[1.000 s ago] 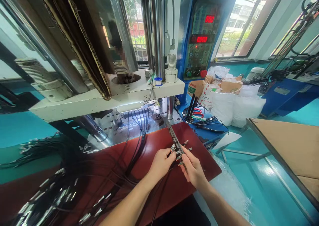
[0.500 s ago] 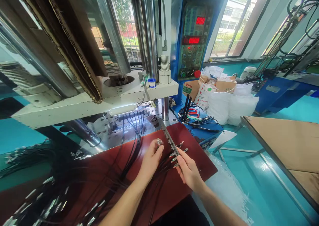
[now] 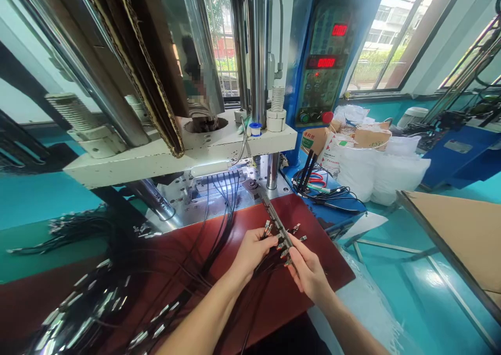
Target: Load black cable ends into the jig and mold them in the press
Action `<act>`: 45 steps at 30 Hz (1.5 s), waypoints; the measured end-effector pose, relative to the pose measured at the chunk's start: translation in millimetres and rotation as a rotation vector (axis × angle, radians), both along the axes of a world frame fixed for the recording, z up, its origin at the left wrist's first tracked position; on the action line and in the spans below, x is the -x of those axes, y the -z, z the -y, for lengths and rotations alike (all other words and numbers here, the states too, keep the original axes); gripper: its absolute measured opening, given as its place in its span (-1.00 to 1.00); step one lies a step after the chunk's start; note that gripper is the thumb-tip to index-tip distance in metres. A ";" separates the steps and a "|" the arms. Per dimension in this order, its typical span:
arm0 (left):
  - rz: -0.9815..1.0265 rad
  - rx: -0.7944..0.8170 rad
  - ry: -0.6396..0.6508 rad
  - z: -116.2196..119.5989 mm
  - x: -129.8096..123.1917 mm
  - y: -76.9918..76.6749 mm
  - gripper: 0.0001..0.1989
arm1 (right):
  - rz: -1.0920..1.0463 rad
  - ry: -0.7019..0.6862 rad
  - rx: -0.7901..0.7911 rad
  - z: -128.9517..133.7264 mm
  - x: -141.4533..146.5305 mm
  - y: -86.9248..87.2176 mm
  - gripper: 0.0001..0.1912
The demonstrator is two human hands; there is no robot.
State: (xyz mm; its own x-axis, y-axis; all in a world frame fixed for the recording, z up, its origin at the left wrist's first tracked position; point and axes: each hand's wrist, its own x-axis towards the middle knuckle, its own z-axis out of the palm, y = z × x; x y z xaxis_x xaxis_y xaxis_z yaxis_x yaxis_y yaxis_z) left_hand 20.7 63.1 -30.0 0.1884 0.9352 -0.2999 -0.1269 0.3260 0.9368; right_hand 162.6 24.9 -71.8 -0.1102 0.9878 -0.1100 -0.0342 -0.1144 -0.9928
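My right hand (image 3: 307,269) is closed around the near end of a narrow metal bar (image 3: 277,220) with slots along it. The bar slants over the red-brown board (image 3: 326,253), its far end close to the press bed. Pinched in my left hand (image 3: 252,250) are small metal cable connectors (image 3: 267,227), their exact number unclear. The left fingertips are at the bar's left side, touching it or very close. Several connectors sit along the bar near my right fingers, and a loose connector (image 3: 296,228) shows just right of it. Black cables (image 3: 219,240) run over the board.
Ahead stands a press with a white plate (image 3: 176,162) above a metal bed, where a lit mould (image 3: 217,185) has cables coming out. A blue control box (image 3: 332,73) is behind. Bundled cables (image 3: 86,313) lie left; red-handled scissors (image 3: 317,179) and cables lie right. A cardboard-topped table (image 3: 462,240) is far right.
My left hand has moved right with the connectors, up to the bar. My right hand keeps its hold on the bar. The whole view has shifted a little.
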 end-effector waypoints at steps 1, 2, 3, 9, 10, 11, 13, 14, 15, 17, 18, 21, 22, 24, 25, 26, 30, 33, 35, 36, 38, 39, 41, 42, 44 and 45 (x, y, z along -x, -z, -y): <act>-0.011 -0.008 -0.003 -0.1 0.4 0.3 -0.71 | 0.012 0.005 -0.009 -0.2 0.7 1.8 -0.37; -0.017 -0.023 -0.009 -0.1 0.8 0.9 -0.72 | 0.023 0.012 -0.023 -0.3 1.5 3.0 -0.38; -0.018 -0.041 -0.013 0.0 1.3 1.8 -0.73 | 0.032 0.018 -0.039 -0.5 2.4 3.5 -0.39; -0.052 -0.160 -0.027 1.1 5.5 -0.4 -0.71 | -0.038 0.025 0.029 -0.2 4.4 -9.3 -0.38; -0.054 -0.153 -0.058 0.4 6.6 -2.1 -0.71 | -0.052 0.031 0.037 0.0 4.0 -12.2 -0.37; -0.050 -0.137 -0.080 -0.7 7.7 -3.7 -0.71 | -0.061 0.036 0.038 0.3 3.4 -14.5 -0.37; -0.032 -0.110 -0.074 -3.5 9.7 -5.5 -0.70 | -0.067 0.031 0.036 0.8 2.3 -17.2 -0.36; -0.023 -0.101 -0.045 -5.0 10.3 -5.7 -0.69 | -0.070 0.028 0.036 1.0 1.9 -17.6 -0.36; -0.019 -0.083 -0.014 -6.3 10.5 -5.7 -0.69 | -0.073 0.022 0.038 1.2 1.6 -17.6 -0.36; -0.034 -0.015 0.025 -8.4 10.0 -5.4 -0.74 | -0.080 0.014 0.048 1.5 1.3 -16.8 -0.37; -0.046 0.015 0.029 -9.1 9.4 -5.5 -0.77 | -0.086 0.021 0.056 1.6 1.4 -16.4 -0.37; -0.081 -0.016 -0.015 -10.3 7.2 -7.6 -0.83 | -0.100 0.035 0.069 1.7 2.0 -16.4 -0.38; -0.088 -0.050 -0.035 -10.4 6.7 -8.7 -0.83 | -0.106 0.036 0.075 1.7 2.4 -16.9 -0.38; -0.103 -0.080 -0.047 -10.3 6.7 -11.4 -0.83 | -0.123 0.045 0.090 1.6 3.6 -18.6 -0.39; -0.113 -0.071 -0.038 -10.1 7.1 -12.9 -0.83 | -0.134 0.055 0.096 1.6 4.3 -19.6 -0.40; -0.122 -0.052 -0.027 -10.1 7.8 -14.3 -0.83 | -0.140 0.068 0.100 1.6 4.9 -20.5 -0.41; -0.131 0.003 -0.001 -10.3 11.7 -18.7 -0.84 | -0.108 0.063 0.081 1.5 6.3 -20.7 -0.40; -0.114 0.001 0.009 -10.9 13.3 -20.0 -0.83 | -0.066 0.039 0.048 1.1 5.4 -16.0 -0.40; -0.111 -0.007 0.009 -11.0 13.4 -20.2 -0.82 | -0.009 0.030 0.004 0.6 4.3 -11.6 -0.40; -0.114 -0.010 0.008 -10.8 13.3 -20.0 -0.82 | 0.026 0.023 -0.022 0.4 3.8 -9.7 -0.40; -0.123 -0.017 0.004 -10.4 13.0 -18.2 -0.82 | 0.068 0.009 -0.055 0.0 3.2 -7.8 -0.39; -0.126 -0.025 0.002 -10.3 13.0 -16.4 -0.81 | 0.066 0.003 -0.056 -0.2 3.3 -8.2 -0.40; -0.123 -0.064 0.012 -11.1 13.7 -10.8 -0.77 | 0.008 0.001 -0.028 -0.2 4.1 -11.8 -0.41; -0.126 -0.102 0.021 -12.1 14.7 -7.4 -0.74 | -0.041 0.010 -0.002 -0.1 4.8 -14.6 -0.43; -0.154 -0.204 0.007 -15.0 18.1 -1.0 -0.68 | -0.138 0.048 0.060 0.7 6.4 -20.5 -0.45; -0.177 -0.250 -0.026 -16.5 20.4 1.4 -0.67 | -0.169 0.070 0.091 1.2 7.0 -22.9 -0.46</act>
State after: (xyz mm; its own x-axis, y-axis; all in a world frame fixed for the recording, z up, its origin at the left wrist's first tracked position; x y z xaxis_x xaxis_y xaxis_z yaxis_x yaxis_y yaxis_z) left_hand 0.3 79.6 -31.4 0.1290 0.9880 -0.0854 0.0397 0.0810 0.9959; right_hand 155.7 23.7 -48.9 -0.0655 0.9805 -0.1853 -0.2101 -0.1951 -0.9580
